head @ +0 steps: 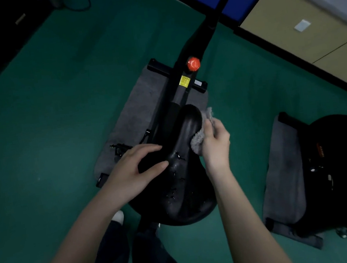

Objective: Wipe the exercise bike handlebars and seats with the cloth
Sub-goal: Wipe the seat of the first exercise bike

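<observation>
A black bike seat [184, 174] fills the middle of the view, its narrow nose pointing away from me. My right hand [214, 141] grips a fluffy grey cloth [198, 140] and presses it against the right side of the seat's nose. My left hand [133, 169] rests on the seat's left side, with its fingers reaching over the top. The bike's black frame [189, 76] runs forward from the seat and carries an orange knob [193, 63] and a yellow label. The handlebars are out of view.
The bike stands on a grey mat [139, 113] on green floor [49, 147]. A second black exercise bike [338, 164] on its own grey mat stands to the right. A beige and blue wall [298, 11] with a black base runs behind. My legs and a white shoe are below.
</observation>
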Tool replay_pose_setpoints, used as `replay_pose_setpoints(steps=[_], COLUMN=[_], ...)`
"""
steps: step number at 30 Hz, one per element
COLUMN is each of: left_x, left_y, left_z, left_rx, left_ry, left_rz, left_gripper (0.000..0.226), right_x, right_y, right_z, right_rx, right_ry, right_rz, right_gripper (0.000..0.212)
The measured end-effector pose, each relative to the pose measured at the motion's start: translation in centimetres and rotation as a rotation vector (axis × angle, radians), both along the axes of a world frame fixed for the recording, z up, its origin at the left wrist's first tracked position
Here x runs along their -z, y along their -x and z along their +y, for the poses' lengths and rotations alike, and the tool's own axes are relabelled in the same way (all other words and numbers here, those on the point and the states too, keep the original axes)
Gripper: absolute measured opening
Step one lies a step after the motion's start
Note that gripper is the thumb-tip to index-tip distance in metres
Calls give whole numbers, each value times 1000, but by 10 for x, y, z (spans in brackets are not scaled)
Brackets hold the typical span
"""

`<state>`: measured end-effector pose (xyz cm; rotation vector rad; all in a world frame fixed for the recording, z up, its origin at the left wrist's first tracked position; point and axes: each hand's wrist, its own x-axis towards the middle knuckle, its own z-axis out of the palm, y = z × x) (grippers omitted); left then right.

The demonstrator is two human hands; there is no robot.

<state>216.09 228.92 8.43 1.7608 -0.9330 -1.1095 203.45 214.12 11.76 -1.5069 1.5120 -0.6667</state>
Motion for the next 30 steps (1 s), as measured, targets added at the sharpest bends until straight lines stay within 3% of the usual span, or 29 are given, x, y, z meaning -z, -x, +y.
replay_pose_setpoints(steps=[10,15,22,27,30], left_x=[-5,-11,-17,-10,-9], left_y=[-1,-3,-10,-11,-13], left_z=[2,7,34,49,52], left_rx=[40,68,106,121,157], left_ry=[15,1,-25,-18,-11], left_rz=[24,11,-17,-2,0], left_gripper=[62,81,87,109,113], right_x=[-3,4,7,26,29], right_y=[75,72,105,105,98], right_z=[34,32,69,66,87], right_rx=[-397,-279,-222,77,277], right_ry=[23,-157,24,-255,-218], right_rz=[339,268,77,-139,-204], right_gripper=[21,25,26,21,20])
